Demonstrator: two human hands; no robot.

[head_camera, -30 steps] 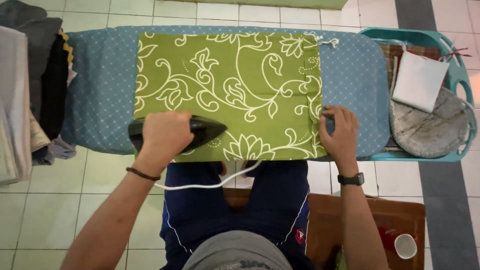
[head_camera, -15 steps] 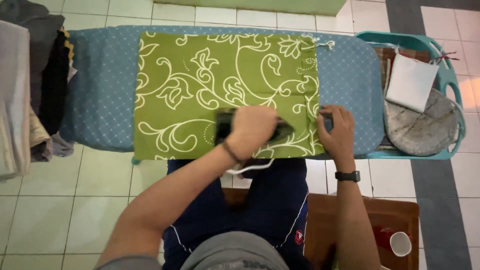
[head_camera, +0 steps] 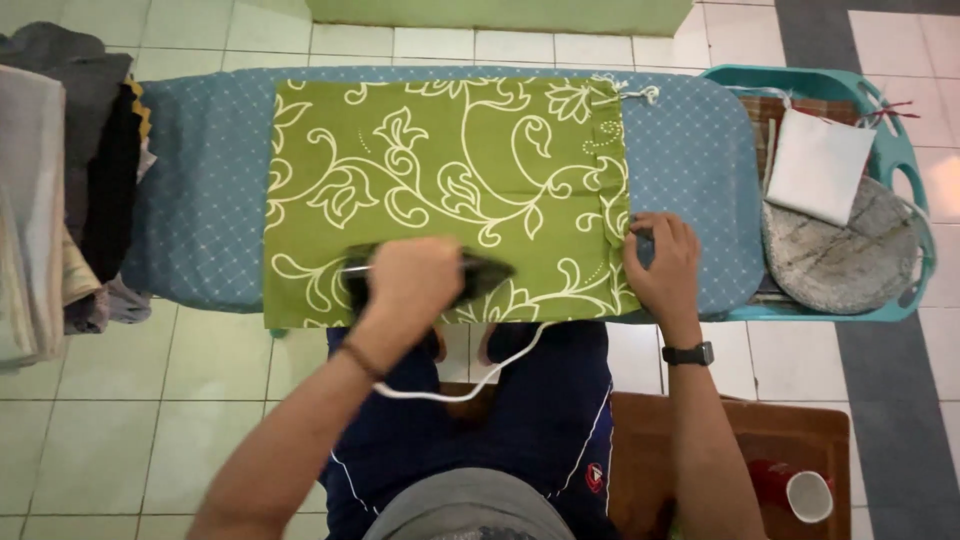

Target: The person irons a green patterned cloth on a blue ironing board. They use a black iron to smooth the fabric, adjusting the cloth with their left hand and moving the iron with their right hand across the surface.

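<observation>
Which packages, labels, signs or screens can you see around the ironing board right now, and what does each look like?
No packages, signs or screens show.
Small emblem: on the dark blue shorts near the right knee, a small red and white patch.
Wristwatch: on the right wrist, black band; its face cannot be seen clearly.

The upper cloth (head_camera: 440, 160) lay open, with bare board (head_camera: 690, 140) to its right. The iron (head_camera: 440, 280) under the left hand (head_camera: 415, 280) filled the near edge, its cord (head_camera: 470, 385) looping below. The right hand (head_camera: 662, 265) blocked the near right corner. Stacked clothes (head_camera: 50, 200) closed the left end, a basket (head_camera: 900, 160) the right.
</observation>
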